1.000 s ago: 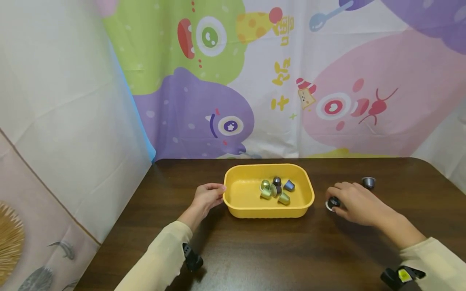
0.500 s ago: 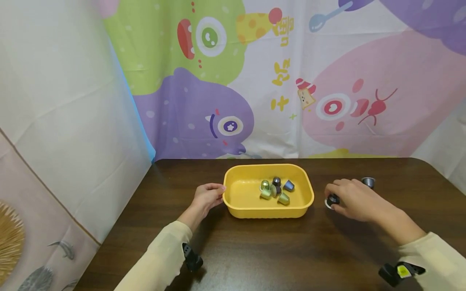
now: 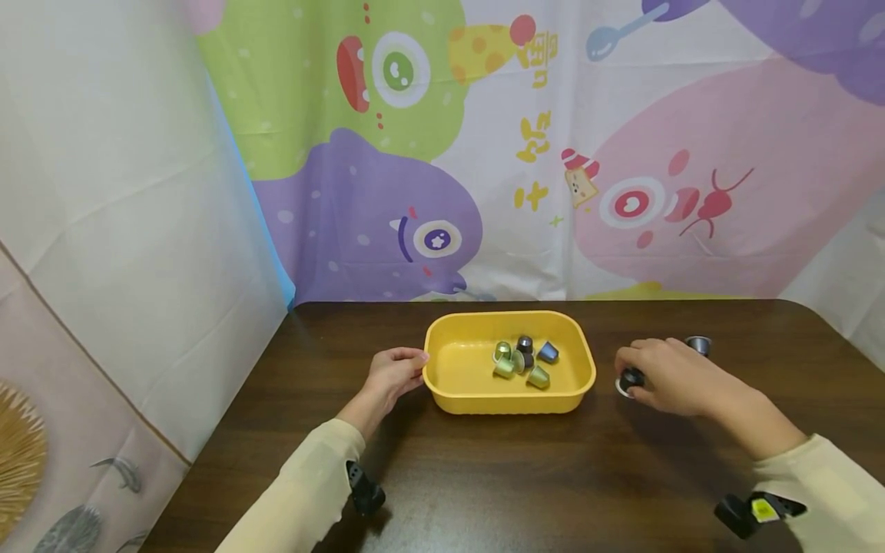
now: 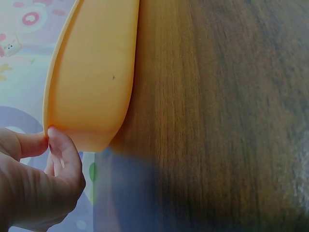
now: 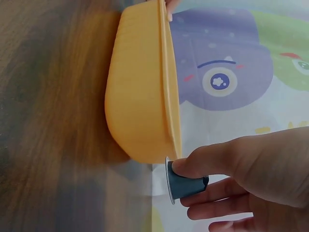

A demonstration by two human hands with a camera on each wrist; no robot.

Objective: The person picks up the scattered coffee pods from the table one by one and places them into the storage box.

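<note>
A yellow tray [image 3: 449,404] with raised walls sits on the table, holding several coffee capsules: green ones, dark ones and a blue capsule [image 3: 548,352]. At its left end my left hand [image 3: 392,378] pinches the rim between thumb and fingers, as the left wrist view confirms. To the right of the tray, my right hand [image 3: 674,376] holds a black coffee capsule [image 5: 186,181] between thumb and fingers, its silvery flange facing the tray. Just behind that hand a dark grey capsule [image 3: 700,345] lies on the table, partly hidden by the hand.
The dark wooden table [image 3: 512,484] spreads around the tray. Behind it hangs a cartoon-printed curtain [image 3: 525,253], and a pale cloth wall [image 3: 138,192] stands at the left. Each sleeve carries a black wrist camera, such as the left camera [image 3: 365,490].
My right hand, with the black capsule in it, has shifted very slightly left and away from me. The left hand stays on the tray's rim, and the tray has hardly moved.
</note>
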